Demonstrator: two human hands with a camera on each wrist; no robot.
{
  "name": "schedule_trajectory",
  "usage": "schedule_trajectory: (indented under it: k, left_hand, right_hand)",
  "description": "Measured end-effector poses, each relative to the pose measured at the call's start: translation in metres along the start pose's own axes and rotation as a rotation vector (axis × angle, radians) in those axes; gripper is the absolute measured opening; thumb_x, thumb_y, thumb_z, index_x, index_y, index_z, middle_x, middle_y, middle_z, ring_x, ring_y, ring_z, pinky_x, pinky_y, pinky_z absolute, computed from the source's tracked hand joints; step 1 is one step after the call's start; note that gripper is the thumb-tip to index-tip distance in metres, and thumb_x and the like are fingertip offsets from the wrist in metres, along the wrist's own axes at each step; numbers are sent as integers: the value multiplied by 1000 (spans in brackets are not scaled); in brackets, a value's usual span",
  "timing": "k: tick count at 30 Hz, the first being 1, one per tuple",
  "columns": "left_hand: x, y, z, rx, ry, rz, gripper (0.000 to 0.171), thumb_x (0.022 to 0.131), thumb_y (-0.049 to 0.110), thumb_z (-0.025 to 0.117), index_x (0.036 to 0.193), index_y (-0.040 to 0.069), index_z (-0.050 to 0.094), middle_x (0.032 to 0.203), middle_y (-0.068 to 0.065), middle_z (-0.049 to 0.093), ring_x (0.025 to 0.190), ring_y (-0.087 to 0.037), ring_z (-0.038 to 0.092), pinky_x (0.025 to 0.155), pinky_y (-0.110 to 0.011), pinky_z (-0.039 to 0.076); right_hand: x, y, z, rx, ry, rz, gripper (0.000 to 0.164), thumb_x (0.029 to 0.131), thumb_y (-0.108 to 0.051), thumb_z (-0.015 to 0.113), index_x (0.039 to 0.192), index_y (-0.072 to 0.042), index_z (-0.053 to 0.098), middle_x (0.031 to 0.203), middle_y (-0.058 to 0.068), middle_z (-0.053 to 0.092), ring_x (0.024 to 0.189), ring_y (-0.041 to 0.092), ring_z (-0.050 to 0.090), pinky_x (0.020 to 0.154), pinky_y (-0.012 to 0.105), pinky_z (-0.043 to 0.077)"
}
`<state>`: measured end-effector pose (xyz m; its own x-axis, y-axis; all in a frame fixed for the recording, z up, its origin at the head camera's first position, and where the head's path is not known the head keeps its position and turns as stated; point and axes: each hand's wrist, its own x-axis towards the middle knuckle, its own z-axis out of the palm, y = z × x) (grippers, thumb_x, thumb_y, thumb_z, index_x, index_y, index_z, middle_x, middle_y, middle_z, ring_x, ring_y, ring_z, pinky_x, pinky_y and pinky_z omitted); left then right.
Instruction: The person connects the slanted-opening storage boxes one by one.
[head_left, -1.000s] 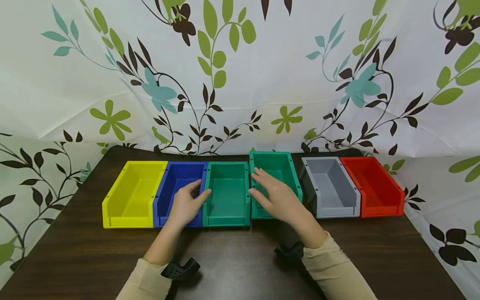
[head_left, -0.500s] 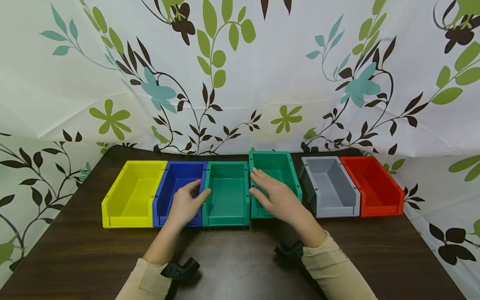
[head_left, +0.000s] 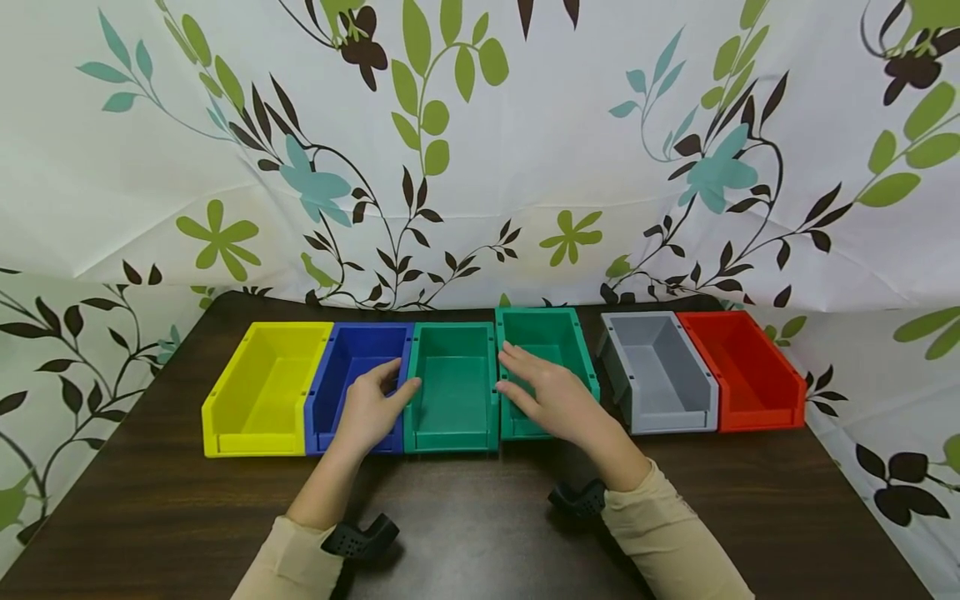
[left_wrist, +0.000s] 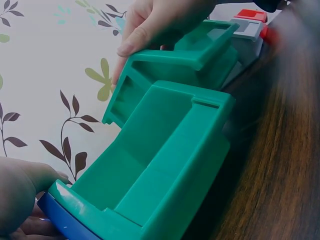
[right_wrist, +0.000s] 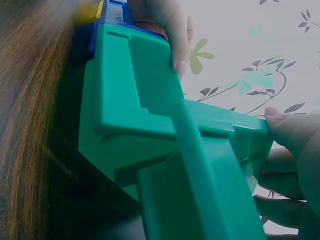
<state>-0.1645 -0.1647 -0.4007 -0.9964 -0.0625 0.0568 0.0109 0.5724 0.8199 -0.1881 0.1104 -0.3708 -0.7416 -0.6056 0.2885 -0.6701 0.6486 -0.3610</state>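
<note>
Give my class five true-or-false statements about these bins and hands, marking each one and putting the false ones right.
1. The yellow bin stands at the left end of the row. True.
2. The red bin stands beside the yellow bin. False: it stands beside the gray bin, at the right end.
3. The right hand holds the right-hand green bin. True.
4. Both green bins sit level with each other. False: the right-hand green bin is tilted relative to the left-hand green bin.
5. The left hand holds the gray bin. False: its thumb and fingers straddle adjoining walls of the left-hand green bin and the blue bin.
</note>
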Motion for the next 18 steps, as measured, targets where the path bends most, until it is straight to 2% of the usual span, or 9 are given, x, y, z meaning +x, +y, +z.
schedule_trajectory:
  k: [18]
  left_hand:
    - [-1,0,0,0,6,-1,58,92,29,61,137,-3,46,134,-24,52,120,-38,54,96,-49,47]
  right_hand:
    - [0,-4,0,-20,-60,32,54,96,-37,52,140,-7,46,147,9,42,128,26,49,99,45,46]
